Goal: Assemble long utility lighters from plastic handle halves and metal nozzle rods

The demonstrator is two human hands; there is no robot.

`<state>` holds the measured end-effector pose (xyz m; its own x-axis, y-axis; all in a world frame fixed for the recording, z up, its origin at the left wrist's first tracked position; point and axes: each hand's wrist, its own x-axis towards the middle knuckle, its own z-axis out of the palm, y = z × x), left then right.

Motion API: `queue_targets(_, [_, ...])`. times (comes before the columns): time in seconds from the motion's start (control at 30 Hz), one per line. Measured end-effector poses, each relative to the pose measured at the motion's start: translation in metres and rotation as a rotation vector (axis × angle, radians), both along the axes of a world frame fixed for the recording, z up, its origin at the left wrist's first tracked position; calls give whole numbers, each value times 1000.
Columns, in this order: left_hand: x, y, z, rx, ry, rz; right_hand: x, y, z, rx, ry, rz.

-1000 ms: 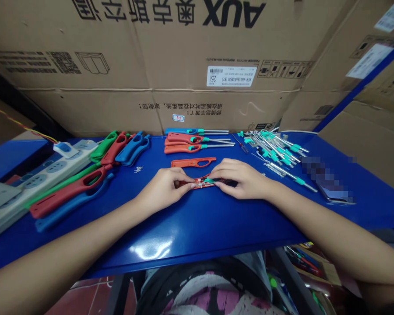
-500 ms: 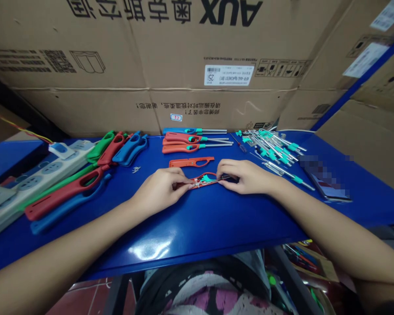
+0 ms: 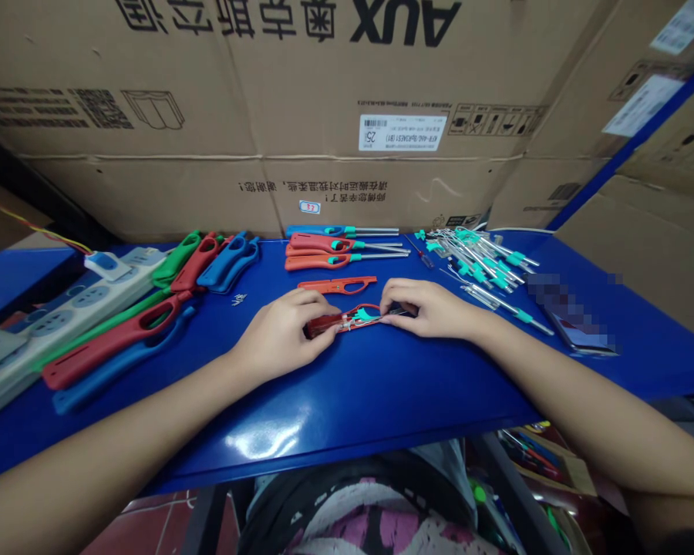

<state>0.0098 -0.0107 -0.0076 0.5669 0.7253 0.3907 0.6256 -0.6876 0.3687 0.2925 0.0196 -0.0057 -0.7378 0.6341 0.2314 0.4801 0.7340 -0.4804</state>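
Since the earlier frame, the left hand (image 3: 286, 331) has loosened and lifted its fingers slightly, baring more of the open red casing (image 3: 352, 322); the right hand (image 3: 431, 310) has barely shifted.

In the head view, the casing lies crosswise near the middle of the blue table (image 3: 266, 401), a teal piece (image 3: 363, 314) inside it. The left hand grips its left end between thumb and curled fingers, back of the hand up. The right hand, wrist bent inward, pinches a thin part (image 3: 386, 317) at its right end with thumb and forefinger; exactly what that is, is too small to tell.

On the far carton (image 3: 301, 92), upside down, are "AUX", Chinese characters and a white label (image 3: 402, 132) with "25" and "KFR-46G"; a small sticker (image 3: 309, 207) shows red digits, apparently "33".
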Motion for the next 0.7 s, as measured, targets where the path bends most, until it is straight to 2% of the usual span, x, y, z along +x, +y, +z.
queue_targets(0.1, [2,-2,0,77,-10,-73,1,0,1,-8,6,7])
queue_targets(0.27, [8,-6,-3,34,86,-215,2,0,-1,3,11,21])
queue_targets(0.47, [9,-5,-10,12,133,-220,1,-2,1,45,18,22])
queue_targets(0.7, [9,-6,-9,41,154,-231,-2,-4,1,100,14,48])
